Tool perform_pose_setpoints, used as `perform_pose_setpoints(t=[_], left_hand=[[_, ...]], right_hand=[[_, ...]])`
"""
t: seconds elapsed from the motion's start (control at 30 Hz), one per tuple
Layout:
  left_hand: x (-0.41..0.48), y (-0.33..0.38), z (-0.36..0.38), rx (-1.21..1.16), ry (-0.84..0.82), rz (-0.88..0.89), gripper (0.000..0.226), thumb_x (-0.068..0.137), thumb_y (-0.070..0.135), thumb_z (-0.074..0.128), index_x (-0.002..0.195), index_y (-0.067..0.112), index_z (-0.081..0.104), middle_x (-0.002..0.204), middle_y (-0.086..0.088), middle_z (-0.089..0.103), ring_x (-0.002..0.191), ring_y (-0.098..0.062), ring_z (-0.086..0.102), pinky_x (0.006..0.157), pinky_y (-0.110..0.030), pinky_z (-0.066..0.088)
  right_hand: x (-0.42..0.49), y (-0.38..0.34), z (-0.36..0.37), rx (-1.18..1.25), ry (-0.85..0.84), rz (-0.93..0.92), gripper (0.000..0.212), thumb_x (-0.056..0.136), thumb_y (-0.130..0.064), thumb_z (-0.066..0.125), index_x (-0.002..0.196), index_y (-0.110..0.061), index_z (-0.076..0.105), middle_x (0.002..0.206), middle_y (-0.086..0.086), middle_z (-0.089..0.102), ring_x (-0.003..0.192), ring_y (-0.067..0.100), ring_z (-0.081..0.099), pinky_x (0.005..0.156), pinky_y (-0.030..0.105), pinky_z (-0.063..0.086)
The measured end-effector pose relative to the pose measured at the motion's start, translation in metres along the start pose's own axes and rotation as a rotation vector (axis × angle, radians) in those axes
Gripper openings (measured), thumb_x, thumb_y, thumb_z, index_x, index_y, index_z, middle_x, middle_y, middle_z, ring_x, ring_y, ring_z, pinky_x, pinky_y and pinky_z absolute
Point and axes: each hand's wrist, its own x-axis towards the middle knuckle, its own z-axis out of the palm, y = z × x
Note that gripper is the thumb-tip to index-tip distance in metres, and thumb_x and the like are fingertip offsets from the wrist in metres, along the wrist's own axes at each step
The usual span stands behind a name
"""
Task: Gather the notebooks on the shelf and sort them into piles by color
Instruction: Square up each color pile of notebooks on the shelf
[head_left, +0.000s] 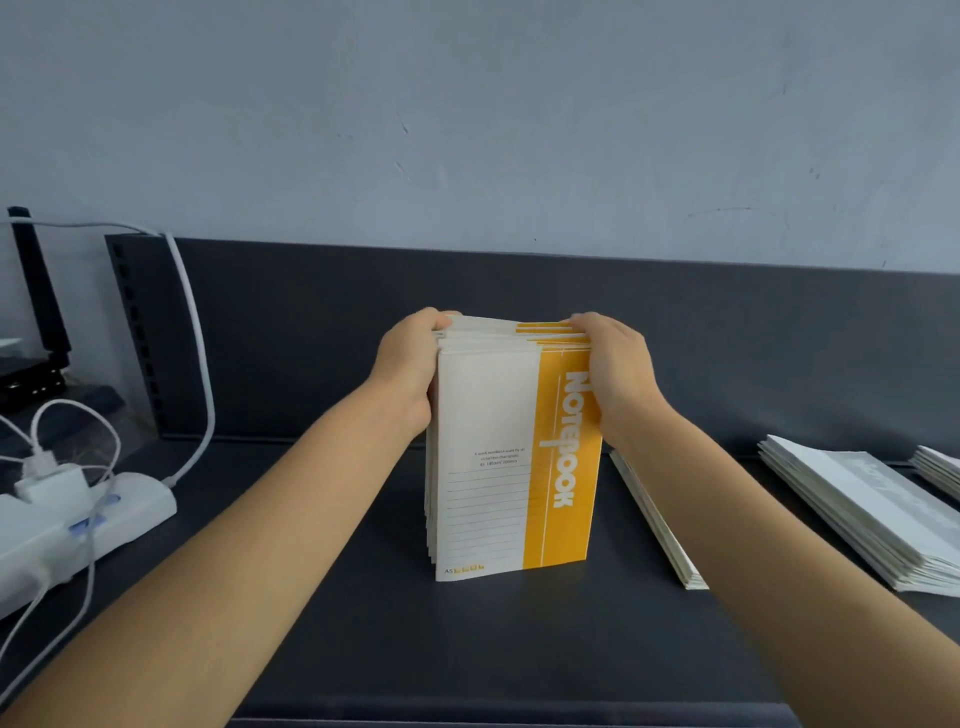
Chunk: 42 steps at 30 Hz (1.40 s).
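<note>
Where the hands sit: left hand (410, 364) curled round the left edge of the bundle of white-and-yellow paper notebooks (488, 467), right hand (615, 374) curled round its yellow spine side, both near the top. Hands are apart with the bundle clamped between them.
Bundle: upright on its bottom edge, mid-shelf. Front cover is white with ruled lines and a yellow band reading "NOTEBOOK". Top edges are uneven.
Shelf: dark grey flat shelf surface (363, 597) shows from the bundle's foot to the near edge; dark back panel is just behind.
Right: thin flat pile of pale notebooks (660, 525) near the bundle, thicker pale pile (857, 514) beyond, third pile (940, 465) cut off by the frame.
Left: white power strip (78, 525) with white cables (195, 332), partly cut off.
Unclear: the flat piles' cover colours. Fingertips behind the bundle are hidden.
</note>
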Motion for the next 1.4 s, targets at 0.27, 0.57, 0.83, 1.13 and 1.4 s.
perform_pose_setpoints(t=[0.27, 0.57, 0.83, 1.13, 1.4], left_hand=[[-0.008, -0.008, 0.000, -0.021, -0.166, 0.043, 0.048, 0.095, 0.057, 0.043, 0.091, 0.014, 0.064, 0.087, -0.005, 0.070, 0.072, -0.018, 0.070, 0.067, -0.030, 0.052], [-0.009, -0.030, -0.008, -0.035, -0.339, 0.259, 0.072, 0.078, 0.072, 0.057, 0.112, 0.009, 0.059, 0.084, 0.002, 0.069, 0.073, -0.012, 0.071, 0.056, -0.018, 0.052], [0.011, -0.096, -0.054, 0.381, -0.490, 0.360, 0.097, 0.066, 0.032, 0.082, 0.144, 0.023, 0.024, 0.137, -0.001, 0.052, 0.126, -0.018, 0.054, 0.099, -0.047, 0.050], [0.031, -0.059, -0.024, 0.397, -0.270, -0.307, 0.045, 0.073, 0.025, 0.075, 0.115, 0.012, 0.067, 0.100, -0.012, 0.075, 0.094, -0.032, 0.072, 0.088, -0.043, 0.056], [0.031, -0.079, -0.013, 0.598, -0.261, -0.406, 0.047, 0.073, 0.036, 0.073, 0.115, 0.017, 0.067, 0.112, -0.006, 0.070, 0.102, -0.024, 0.065, 0.099, -0.039, 0.046]], right_hand=[[0.009, -0.001, 0.008, -0.052, 0.066, 0.022, 0.031, 0.101, -0.022, 0.035, 0.096, -0.025, 0.065, 0.100, 0.006, 0.070, 0.092, 0.022, 0.069, 0.083, 0.038, 0.057], [0.007, 0.001, 0.003, -0.012, -0.027, -0.063, 0.023, 0.101, -0.023, 0.046, 0.117, -0.017, 0.062, 0.093, 0.002, 0.068, 0.073, 0.012, 0.066, 0.069, 0.026, 0.058], [-0.037, 0.067, -0.007, 0.089, -0.228, 0.012, 0.057, 0.074, -0.077, 0.048, 0.101, -0.028, 0.062, 0.099, -0.003, 0.073, 0.089, 0.013, 0.072, 0.081, 0.032, 0.057], [-0.014, 0.053, -0.013, -0.294, -0.152, 0.404, 0.056, 0.076, -0.067, 0.063, 0.099, -0.017, 0.057, 0.086, 0.000, 0.066, 0.079, 0.019, 0.065, 0.077, 0.039, 0.053], [-0.009, 0.075, -0.015, -0.723, -0.165, 0.465, 0.086, 0.076, -0.077, 0.052, 0.131, -0.012, 0.047, 0.118, 0.005, 0.061, 0.110, 0.027, 0.060, 0.086, 0.036, 0.048]])
